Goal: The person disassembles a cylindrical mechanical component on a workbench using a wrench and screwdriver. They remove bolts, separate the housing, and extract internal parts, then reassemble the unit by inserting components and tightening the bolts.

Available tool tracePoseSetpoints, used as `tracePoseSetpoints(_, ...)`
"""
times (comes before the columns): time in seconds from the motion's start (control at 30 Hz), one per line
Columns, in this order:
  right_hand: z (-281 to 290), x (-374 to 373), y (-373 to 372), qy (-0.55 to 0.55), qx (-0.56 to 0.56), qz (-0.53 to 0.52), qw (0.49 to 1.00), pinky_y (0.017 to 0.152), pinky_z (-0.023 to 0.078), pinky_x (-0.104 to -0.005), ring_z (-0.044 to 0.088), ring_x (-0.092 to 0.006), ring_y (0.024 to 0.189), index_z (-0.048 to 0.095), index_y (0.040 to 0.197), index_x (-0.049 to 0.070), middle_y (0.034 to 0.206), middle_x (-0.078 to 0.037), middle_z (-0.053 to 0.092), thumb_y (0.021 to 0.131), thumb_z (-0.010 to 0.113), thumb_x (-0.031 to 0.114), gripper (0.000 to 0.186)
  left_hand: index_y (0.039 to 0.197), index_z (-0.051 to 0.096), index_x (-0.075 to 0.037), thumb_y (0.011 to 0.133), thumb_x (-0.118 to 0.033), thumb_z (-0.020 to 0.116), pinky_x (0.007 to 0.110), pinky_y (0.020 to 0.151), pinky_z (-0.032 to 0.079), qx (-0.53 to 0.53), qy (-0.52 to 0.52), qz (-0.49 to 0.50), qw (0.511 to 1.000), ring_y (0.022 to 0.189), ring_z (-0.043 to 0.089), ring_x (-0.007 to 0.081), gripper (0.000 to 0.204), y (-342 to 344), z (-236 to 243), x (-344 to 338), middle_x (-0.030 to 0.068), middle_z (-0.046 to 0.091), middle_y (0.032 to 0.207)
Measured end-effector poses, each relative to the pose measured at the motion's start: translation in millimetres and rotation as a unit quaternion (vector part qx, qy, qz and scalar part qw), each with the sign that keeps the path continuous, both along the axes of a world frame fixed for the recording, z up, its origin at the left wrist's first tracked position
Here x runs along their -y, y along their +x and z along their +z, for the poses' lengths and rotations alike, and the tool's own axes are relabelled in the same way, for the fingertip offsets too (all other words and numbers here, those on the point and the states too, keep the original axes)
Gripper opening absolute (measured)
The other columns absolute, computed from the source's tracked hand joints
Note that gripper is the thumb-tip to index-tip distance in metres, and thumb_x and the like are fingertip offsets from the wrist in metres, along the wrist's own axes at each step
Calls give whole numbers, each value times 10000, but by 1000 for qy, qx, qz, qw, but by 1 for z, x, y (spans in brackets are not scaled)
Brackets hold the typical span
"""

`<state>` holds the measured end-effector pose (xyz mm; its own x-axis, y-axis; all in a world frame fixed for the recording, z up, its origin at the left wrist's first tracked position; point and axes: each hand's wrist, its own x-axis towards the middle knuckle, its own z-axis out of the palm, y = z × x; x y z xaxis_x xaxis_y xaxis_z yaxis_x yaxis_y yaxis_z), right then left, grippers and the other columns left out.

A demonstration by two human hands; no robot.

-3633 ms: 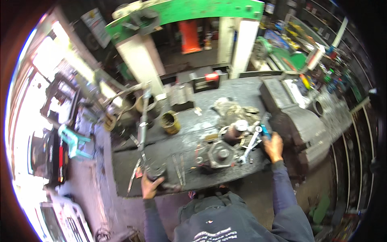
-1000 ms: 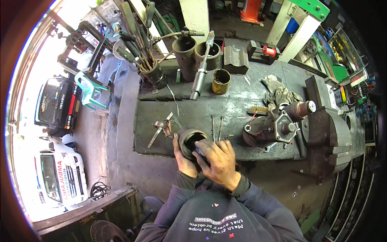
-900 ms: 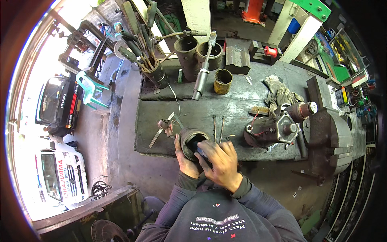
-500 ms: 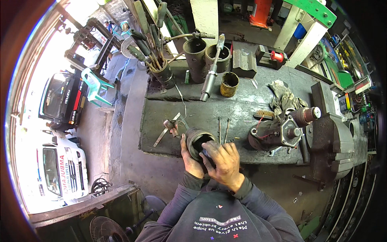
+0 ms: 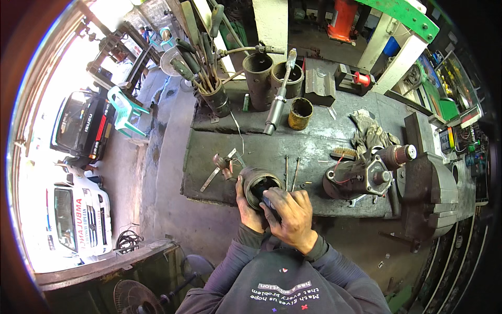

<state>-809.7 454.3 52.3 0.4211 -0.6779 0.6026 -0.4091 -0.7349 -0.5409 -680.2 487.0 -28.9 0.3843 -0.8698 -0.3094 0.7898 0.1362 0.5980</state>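
Note:
At the bench's front edge, my left hand (image 5: 251, 214) is wrapped round a dark, hollow metal cylinder (image 5: 252, 177) from its left and underside. The cylinder's open mouth is tilted toward me. My right hand (image 5: 293, 217) is at that mouth with bent fingers pressed together, the tips at the rim. A small bluish-grey bit shows by the thumb, too little to name. Just left of the cylinder lie a reddish-brown metal part (image 5: 224, 163) and a flat metal strip (image 5: 212, 179). Two long thin bolts (image 5: 296, 172) lie to the right.
A starter motor (image 5: 348, 180) sits on the bench to the right, near a wire brush (image 5: 343, 153), a dirty cloth (image 5: 368, 131) and a large vise (image 5: 431, 193). Behind stand a can of tools (image 5: 216, 102), a yellow can (image 5: 299, 115) and a metal tool with a long shaft (image 5: 277, 107).
The view has shifted slightly. My right fingers have moved a little at the cylinder's mouth, while my left hand keeps its hold.

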Motion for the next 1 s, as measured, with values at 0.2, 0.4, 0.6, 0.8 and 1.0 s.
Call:
tracePoseSetpoints(0.2,-2,6,0,7,-3,0,1000,781,472,-390,658,-255,869,727,1189,82,1118,-70,754,797,875,132,422,1329,633,-32,1143,-483,375,426,1037,566,-71,24,0,997,1108,713,285,552,4,-3,8,130,742,1223)
tracePoseSetpoints(0.4,14,1,-32,49,9,0,999,804,503,-368,702,-260,893,689,1228,58,1121,-129,779,828,872,117,444,1332,635,-53,1141,-503,364,417,1032,567,-115,-3,-15,993,1118,710,275,559,1,-8,10,116,741,1243)
tracePoseSetpoints(0.6,54,-21,-73,-5,193,-26,981,856,603,-467,727,-331,963,571,1280,16,1172,-276,692,901,796,59,443,1428,544,-70,983,-365,724,458,1058,555,433,30,26,901,1158,701,296,564,14,-2,2,125,703,1290)
tracePoseSetpoints(0.8,-38,48,-49,49,20,-136,989,977,537,-473,652,-439,1135,637,1123,26,1235,-215,667,857,725,-67,296,1436,567,-34,889,-198,824,404,1027,547,60,114,-80,988,1160,680,227,626,46,10,-1,99,690,1269)
tracePoseSetpoints(1.0,-111,61,-36,88,-12,-213,973,935,514,-513,617,-458,1096,592,1009,-12,1194,-260,600,871,710,-56,186,1456,546,5,671,-192,975,373,1044,532,260,134,-108,950,1163,678,217,917,63,12,-17,103,706,1276)
